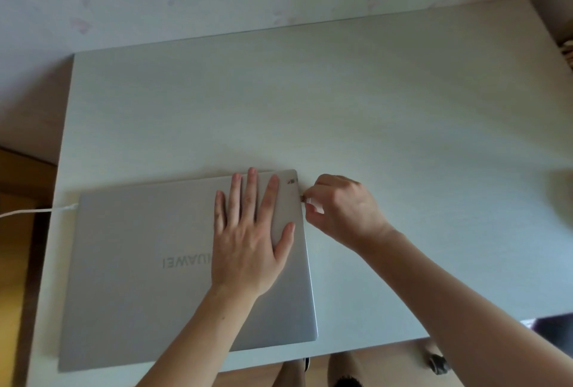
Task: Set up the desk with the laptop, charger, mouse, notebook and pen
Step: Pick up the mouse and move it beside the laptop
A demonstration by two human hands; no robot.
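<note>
One closed laptop (148, 265) lies on the desk (372, 113), one white cable (34, 212) at its left edge. Left hand (248, 231) rests flat on it; right hand (341, 213) pinches one small plug (307, 199) at its right edge.

Two bare forearms, no sleeves in view up to the frame edge. Left hand (248, 231): five fingers, short plain nails, no ring, no watch, no band at the wrist. Right hand (344, 209): bare likewise, knuckles showing, no jewellery, wrist unadorned. Below the desk edge, part of the legs in brownish clothing, blurred, detail not discernible
</note>
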